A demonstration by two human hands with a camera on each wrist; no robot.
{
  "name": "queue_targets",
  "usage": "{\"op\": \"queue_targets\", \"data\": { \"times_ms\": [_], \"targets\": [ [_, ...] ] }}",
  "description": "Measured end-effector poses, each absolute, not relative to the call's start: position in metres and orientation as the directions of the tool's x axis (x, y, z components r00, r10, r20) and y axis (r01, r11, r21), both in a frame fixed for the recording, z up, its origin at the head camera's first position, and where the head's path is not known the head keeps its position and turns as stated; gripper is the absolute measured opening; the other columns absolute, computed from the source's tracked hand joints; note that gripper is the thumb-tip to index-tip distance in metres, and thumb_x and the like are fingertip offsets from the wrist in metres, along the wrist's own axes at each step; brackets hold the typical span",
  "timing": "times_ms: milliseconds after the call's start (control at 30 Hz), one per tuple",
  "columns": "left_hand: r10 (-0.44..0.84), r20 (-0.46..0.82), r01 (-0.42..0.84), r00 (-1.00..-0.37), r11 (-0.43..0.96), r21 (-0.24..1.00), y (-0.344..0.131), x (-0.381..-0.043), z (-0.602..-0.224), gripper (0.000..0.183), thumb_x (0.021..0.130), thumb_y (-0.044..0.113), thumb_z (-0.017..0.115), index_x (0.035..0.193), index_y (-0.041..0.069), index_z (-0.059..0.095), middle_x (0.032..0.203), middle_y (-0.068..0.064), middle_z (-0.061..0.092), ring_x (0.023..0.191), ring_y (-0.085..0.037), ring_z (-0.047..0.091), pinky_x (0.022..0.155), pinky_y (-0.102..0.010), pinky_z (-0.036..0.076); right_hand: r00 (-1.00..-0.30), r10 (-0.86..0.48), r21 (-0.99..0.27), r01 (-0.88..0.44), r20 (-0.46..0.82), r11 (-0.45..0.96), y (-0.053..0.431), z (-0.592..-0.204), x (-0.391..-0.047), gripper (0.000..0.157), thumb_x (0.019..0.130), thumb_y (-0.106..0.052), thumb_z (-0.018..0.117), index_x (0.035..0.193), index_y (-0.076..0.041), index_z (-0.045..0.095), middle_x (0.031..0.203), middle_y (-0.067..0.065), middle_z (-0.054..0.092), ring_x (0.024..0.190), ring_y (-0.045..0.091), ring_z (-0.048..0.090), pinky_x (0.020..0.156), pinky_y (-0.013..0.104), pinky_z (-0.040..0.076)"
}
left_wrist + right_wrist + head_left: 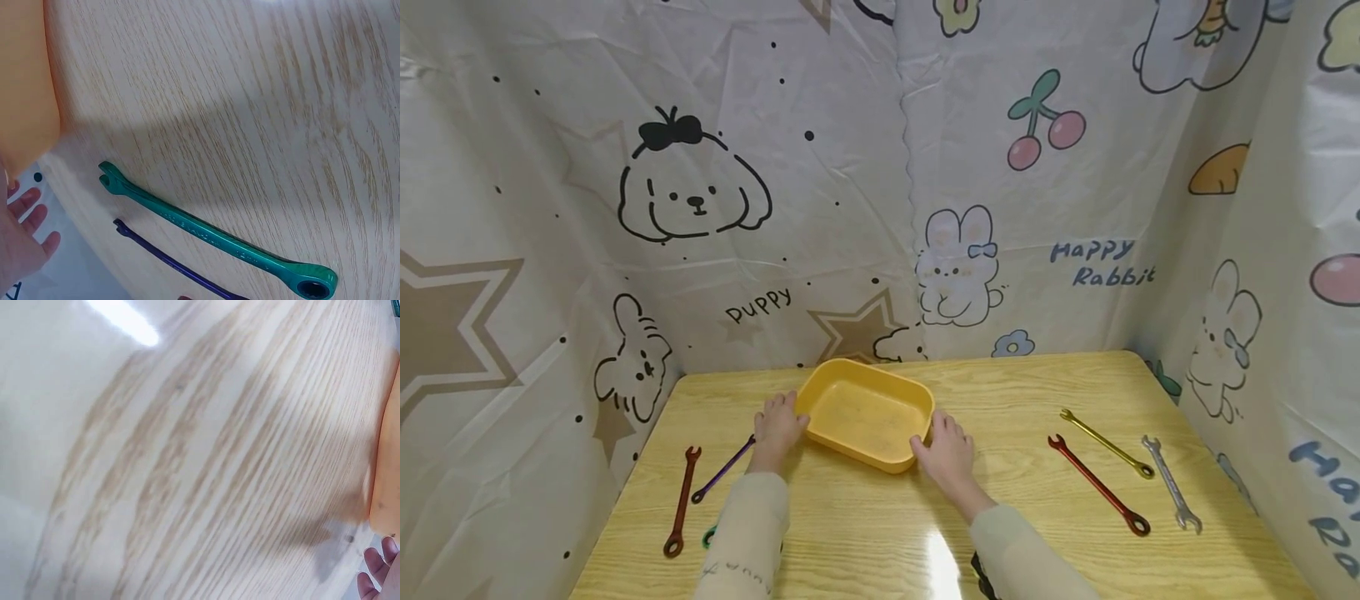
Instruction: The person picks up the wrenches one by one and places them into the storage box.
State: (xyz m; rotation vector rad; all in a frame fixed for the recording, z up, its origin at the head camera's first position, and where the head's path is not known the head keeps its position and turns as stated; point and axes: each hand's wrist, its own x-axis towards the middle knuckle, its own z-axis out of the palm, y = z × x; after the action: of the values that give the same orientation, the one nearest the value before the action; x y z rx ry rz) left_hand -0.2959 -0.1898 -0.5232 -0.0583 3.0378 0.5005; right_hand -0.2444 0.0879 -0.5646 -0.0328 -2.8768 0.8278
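Note:
An orange rectangular tray [850,454] with nothing in it sits at the table's far edge. At its left end is my left hand [777,429], fingers along the outer side and thumb by the near rim. My right hand [951,454] is at the right end, fingers beside the wall and thumb overlapping the near corner. In both wrist views the fingers look loosely extended. Close to my left forearm lie a purple wrench [722,471] and a green wrench [219,236], the latter mostly hidden by the sleeve in the head view.
A dark red wrench [682,500] lies at the left. On the right are a red wrench [1097,483], a yellow wrench [1108,444] and a silver wrench [1172,483]. A black object [981,575] shows partly beside my right sleeve. Printed cloth [842,208] encloses the wooden table [857,542].

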Motion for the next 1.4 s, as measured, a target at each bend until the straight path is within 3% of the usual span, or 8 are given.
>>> {"op": "queue_targets", "data": {
  "times_ms": [1033,1400],
  "targets": [
    [0.032,0.006,0.032,-0.999,0.926,0.377,-0.189,-0.277,-0.547,0.064,0.084,0.039,0.053,0.136,0.005,0.040,0.136,-0.020,0.040,0.122,-0.037,0.033,0.096,-0.057,0.026,-0.989,0.005,-0.504,-0.073,0.151,0.861,0.117,-0.565,-0.239,0.053,0.084,-0.039,0.054,0.126,-0.008,0.046,0.117,0.015,0.051,0.106,0.031,0.049,0.086,0.050,0.035],
    [0.018,0.073,0.045,-0.997,0.923,0.383,-0.180,-0.262,-0.549,0.060,0.082,0.036,0.056,0.129,0.002,0.047,0.128,-0.016,0.046,0.113,-0.032,0.038,0.095,-0.052,0.028,-0.987,0.010,-0.519,-0.077,0.163,0.851,0.125,-0.565,-0.236,0.050,0.085,-0.034,0.055,0.126,-0.007,0.047,0.114,0.014,0.052,0.105,0.032,0.050,0.086,0.051,0.035]
  ]
}}
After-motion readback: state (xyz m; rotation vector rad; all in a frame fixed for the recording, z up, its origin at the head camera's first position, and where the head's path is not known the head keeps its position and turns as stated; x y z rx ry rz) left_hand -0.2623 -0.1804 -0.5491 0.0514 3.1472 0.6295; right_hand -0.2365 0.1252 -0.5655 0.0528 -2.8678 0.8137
